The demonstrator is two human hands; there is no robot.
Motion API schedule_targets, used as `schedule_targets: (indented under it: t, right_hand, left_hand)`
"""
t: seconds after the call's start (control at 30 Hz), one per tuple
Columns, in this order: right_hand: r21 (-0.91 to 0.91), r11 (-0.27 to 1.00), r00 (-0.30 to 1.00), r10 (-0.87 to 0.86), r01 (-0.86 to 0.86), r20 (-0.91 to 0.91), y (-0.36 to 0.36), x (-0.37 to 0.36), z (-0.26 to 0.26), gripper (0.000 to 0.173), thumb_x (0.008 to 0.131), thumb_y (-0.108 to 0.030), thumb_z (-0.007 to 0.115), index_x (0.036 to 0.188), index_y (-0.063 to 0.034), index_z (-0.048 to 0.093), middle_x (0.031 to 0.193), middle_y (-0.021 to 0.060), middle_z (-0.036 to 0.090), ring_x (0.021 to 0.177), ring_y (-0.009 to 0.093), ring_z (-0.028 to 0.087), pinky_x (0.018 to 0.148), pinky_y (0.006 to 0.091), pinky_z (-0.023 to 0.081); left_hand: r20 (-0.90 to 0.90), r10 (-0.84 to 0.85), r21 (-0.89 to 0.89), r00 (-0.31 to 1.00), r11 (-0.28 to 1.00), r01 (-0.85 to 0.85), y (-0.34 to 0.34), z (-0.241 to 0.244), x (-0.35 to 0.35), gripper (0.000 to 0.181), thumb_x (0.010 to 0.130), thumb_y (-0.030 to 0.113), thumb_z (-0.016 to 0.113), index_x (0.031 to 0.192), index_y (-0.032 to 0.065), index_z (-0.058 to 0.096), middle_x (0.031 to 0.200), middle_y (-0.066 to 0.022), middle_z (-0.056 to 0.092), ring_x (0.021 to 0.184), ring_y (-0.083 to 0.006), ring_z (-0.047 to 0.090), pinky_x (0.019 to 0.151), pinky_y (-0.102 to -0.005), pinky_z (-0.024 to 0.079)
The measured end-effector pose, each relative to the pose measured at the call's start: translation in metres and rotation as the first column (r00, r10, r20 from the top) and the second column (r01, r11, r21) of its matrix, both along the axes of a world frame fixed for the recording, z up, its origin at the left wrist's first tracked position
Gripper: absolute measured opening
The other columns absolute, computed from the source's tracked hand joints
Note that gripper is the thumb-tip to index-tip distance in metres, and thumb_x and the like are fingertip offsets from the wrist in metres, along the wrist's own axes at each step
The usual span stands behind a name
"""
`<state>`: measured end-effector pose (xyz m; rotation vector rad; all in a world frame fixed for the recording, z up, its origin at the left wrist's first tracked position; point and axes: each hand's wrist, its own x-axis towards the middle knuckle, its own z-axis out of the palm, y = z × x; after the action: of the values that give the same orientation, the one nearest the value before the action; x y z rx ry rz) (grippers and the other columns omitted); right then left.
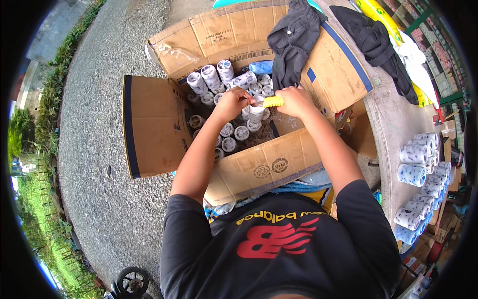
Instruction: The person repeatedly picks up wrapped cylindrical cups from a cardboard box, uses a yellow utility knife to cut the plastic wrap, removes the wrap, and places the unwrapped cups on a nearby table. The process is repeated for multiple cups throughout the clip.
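Note:
My right hand (296, 100) grips a yellow ribbed-handled tool (273, 102), its narrow blade-like end pointing left. My left hand (232, 104) is at that end with thumb and fingertips pinched together; whether they hold anything is too small to tell. Just under the tool stands a white cylinder (256, 111). Both hands are over an open cardboard box (257, 164). Inside are several white cylinders with dark printed patches (210, 76), some upright and some lying, along with a blue-patterned cylinder (261, 67). Clear film seems to cover the ends of many.
A dark grey cloth (295, 37) drapes over the box's far right corner. To the right, a ledge (384, 123) carries stacked patterned cylinders (413, 154), a black cloth (373, 48) and a yellow bag (377, 13). Gravel (97, 149) lies left, with a wheel (132, 282) at bottom left.

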<state>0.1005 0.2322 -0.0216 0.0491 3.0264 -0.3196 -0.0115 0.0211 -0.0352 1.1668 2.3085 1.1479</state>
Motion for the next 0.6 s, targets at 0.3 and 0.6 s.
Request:
schedule_targets:
  t: [0.3, 0.6]
  right_hand:
    - [-0.824, 0.501, 0.928, -0.364, 0.263, 0.075, 0.026, 0.002, 0.001, 0.036, 0.082, -0.011, 0.060, 0.117, -0.0063, 0.053, 0.086, 0.0032, 0.065, 0.063, 0.009, 0.060, 0.054, 0.0250, 0.047]
    - [-0.712, 0.702, 0.941, -0.264, 0.038, -0.210, 0.033, -0.006, -0.044, 0.059, 0.089, 0.003, 0.047, 0.143, -0.0084, 0.026, 0.119, 0.0103, 0.057, 0.082, 0.010, 0.055, 0.070, 0.0226, 0.047]
  left_hand:
    - [0.254, 0.117, -0.019, 0.960, 0.993, -0.116, -0.005, -0.011, -0.011, 0.036, 0.093, 0.032, 0.056, 0.092, -0.0021, 0.065, 0.080, -0.0086, 0.067, 0.077, -0.0140, 0.062, 0.072, -0.0293, 0.048]
    - [0.094, -0.016, -0.012, 0.995, 1.000, 0.017, -0.007, 0.002, -0.006, 0.017, 0.078, 0.013, 0.070, 0.094, 0.0056, 0.069, 0.083, -0.0129, 0.068, 0.077, -0.0210, 0.066, 0.071, -0.0315, 0.051]
